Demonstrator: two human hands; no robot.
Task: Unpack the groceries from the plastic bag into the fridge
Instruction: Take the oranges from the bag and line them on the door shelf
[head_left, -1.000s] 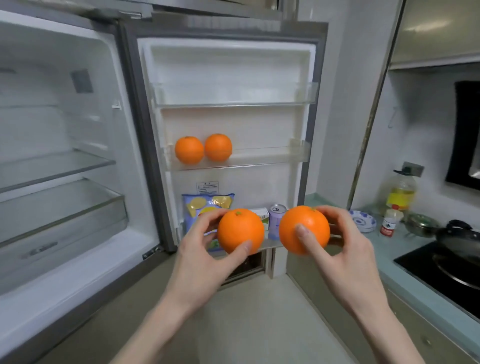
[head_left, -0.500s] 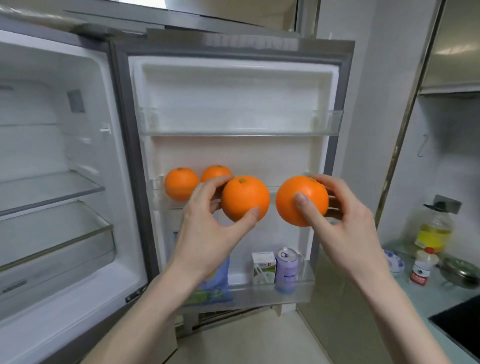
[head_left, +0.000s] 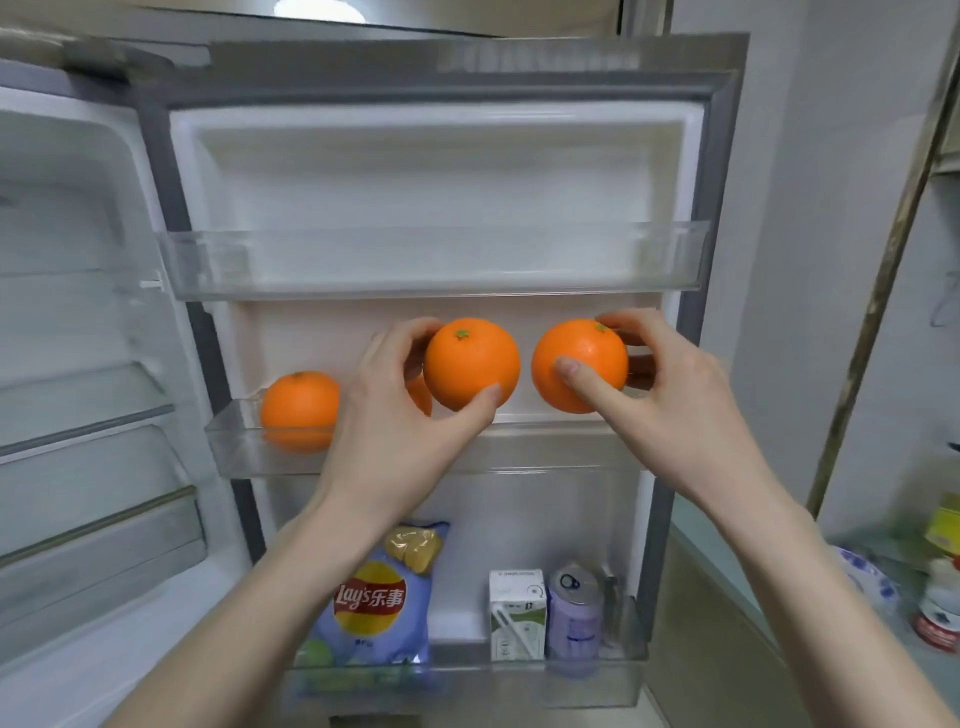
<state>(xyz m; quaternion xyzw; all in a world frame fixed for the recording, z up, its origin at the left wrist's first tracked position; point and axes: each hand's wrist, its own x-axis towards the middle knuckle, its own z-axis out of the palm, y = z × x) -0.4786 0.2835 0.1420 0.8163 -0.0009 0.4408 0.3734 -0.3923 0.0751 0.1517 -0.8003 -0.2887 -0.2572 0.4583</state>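
My left hand (head_left: 395, 421) grips an orange (head_left: 471, 362) just above the middle door shelf (head_left: 545, 452) of the open fridge. Beside it, my right hand (head_left: 670, 405) holds a second orange (head_left: 579, 365) at the same height, to the right. On that shelf, at its left end, rests another orange (head_left: 300, 408). A further orange (head_left: 422, 392) is mostly hidden behind my left hand. The plastic bag is out of view.
The top door shelf (head_left: 431, 270) holds nothing. The bottom door shelf (head_left: 467, 675) carries a blue Lay's chip bag (head_left: 376, 597), a small white carton (head_left: 517, 613) and a purple can (head_left: 574, 613). Glass shelves (head_left: 83, 410) of the fridge interior lie left. A counter with bottles (head_left: 940, 608) stands right.
Both hands have risen with their oranges from the level of the bottom door shelf to just above the middle door shelf. My view has moved closer to the door.
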